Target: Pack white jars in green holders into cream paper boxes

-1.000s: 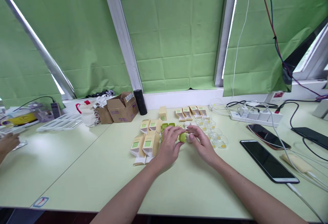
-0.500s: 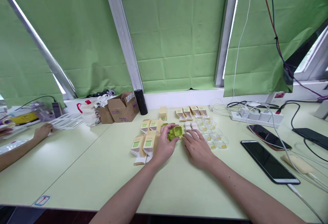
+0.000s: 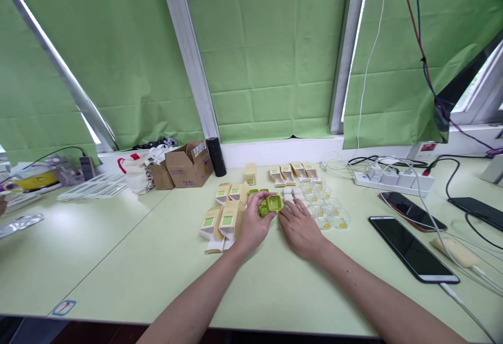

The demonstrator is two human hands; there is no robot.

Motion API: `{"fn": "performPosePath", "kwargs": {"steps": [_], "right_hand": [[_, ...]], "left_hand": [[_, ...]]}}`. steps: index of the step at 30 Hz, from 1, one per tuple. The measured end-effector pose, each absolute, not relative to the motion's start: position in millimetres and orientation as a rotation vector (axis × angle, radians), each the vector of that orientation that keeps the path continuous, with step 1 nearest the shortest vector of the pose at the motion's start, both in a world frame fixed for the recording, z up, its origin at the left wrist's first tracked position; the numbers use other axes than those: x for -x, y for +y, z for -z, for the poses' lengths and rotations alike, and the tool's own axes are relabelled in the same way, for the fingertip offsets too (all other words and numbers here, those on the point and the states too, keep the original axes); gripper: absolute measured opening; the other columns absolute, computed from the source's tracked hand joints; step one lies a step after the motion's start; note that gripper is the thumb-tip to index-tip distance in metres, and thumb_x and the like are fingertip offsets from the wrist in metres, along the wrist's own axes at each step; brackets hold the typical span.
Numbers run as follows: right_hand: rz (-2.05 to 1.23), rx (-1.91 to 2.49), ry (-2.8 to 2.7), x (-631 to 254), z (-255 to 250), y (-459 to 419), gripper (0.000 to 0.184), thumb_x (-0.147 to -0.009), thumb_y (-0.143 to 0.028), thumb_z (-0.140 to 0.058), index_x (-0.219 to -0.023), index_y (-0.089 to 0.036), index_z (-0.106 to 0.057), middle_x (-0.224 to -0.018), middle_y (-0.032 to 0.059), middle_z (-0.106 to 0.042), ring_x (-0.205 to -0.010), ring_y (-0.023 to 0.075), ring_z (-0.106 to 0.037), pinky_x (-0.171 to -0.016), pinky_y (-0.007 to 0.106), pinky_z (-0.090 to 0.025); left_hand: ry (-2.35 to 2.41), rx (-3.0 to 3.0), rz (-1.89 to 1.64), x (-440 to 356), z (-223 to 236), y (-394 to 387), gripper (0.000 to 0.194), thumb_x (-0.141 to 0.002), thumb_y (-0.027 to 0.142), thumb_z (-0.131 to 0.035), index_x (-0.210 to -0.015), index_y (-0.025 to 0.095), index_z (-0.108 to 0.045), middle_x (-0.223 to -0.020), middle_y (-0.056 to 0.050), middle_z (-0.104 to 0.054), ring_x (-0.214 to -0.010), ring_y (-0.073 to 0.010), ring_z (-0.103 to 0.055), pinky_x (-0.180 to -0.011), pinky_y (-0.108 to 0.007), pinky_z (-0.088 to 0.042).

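Observation:
My left hand (image 3: 253, 224) is closed around a small green plastic case (image 3: 270, 204), lifted slightly off the table with its hollow side showing. My right hand (image 3: 299, 223) lies just to its right, fingers stretched toward small white blocks (image 3: 293, 194) on the table, holding nothing that I can see. More green cases (image 3: 257, 192) sit behind the held one. Cream cartons with green labels (image 3: 220, 221) lie to the left of my left hand. Clear little cups with yellow bits (image 3: 328, 212) stand right of my right hand.
Open cream cartons (image 3: 293, 172) line the back. A cardboard box (image 3: 188, 164), a black cylinder (image 3: 216, 156) and a white bag (image 3: 135, 171) stand at the back left. Two phones (image 3: 412, 247), a power strip (image 3: 393, 179) and cables lie at the right. White trays (image 3: 92, 189) are far left.
My left hand lifted the green case away from my right hand and turned its hollow side up. My right hand dropped flat by the white blocks. Another person's hand at far left withdrew.

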State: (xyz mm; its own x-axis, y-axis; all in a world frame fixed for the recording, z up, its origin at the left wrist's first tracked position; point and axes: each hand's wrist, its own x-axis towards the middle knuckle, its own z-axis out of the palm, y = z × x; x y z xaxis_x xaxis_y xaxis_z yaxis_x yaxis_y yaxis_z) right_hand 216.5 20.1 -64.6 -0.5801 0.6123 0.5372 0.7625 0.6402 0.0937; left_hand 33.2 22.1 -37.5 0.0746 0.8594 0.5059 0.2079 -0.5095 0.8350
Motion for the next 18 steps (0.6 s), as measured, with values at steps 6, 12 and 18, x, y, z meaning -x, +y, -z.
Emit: {"fn": "performPosePath", "kwargs": {"steps": [6,12,18], "right_hand": [[0.43,0.991,-2.303,-219.0,60.3,19.6,0.022,-0.1,-0.011,-0.055,-0.107,-0.02,-0.073,-0.113,0.0117,-0.077,-0.13,0.0333,-0.057,-0.12,0.058,-0.032],[0.286,0.855,-2.087,-226.4,58.6,20.3,0.026,-0.096,-0.005,-0.053,-0.094,-0.024,-0.07,-0.091,0.0035,-0.078,-0.092,0.0231,-0.065,-0.102,0.049,-0.042],[-0.175,0.753,-1.856,-230.1,57.0,20.5,0.015,-0.097,-0.014,-0.058,-0.096,-0.024,-0.07,-0.089,0.0045,-0.074,-0.085,0.0219,-0.065,-0.084,0.041,-0.049]], "left_hand": [[1.087,-1.766,-1.463,-33.7,34.4,19.9,0.044,-0.087,0.012,-0.069,-0.127,0.026,-0.06,-0.133,-0.009,-0.062,-0.13,-0.0229,-0.061,-0.114,-0.039,-0.046],[1.067,-1.715,-1.462,-34.7,34.8,21.0,0.044,-0.086,0.015,-0.07,-0.126,0.025,-0.058,-0.134,-0.009,-0.063,-0.13,-0.0238,-0.06,-0.111,-0.039,-0.047],[1.078,-1.707,-1.465,-35.4,39.4,23.7,0.044,-0.085,0.014,-0.072,-0.126,0.026,-0.059,-0.133,-0.008,-0.066,-0.131,-0.0252,-0.061,-0.11,-0.04,-0.045]]}}
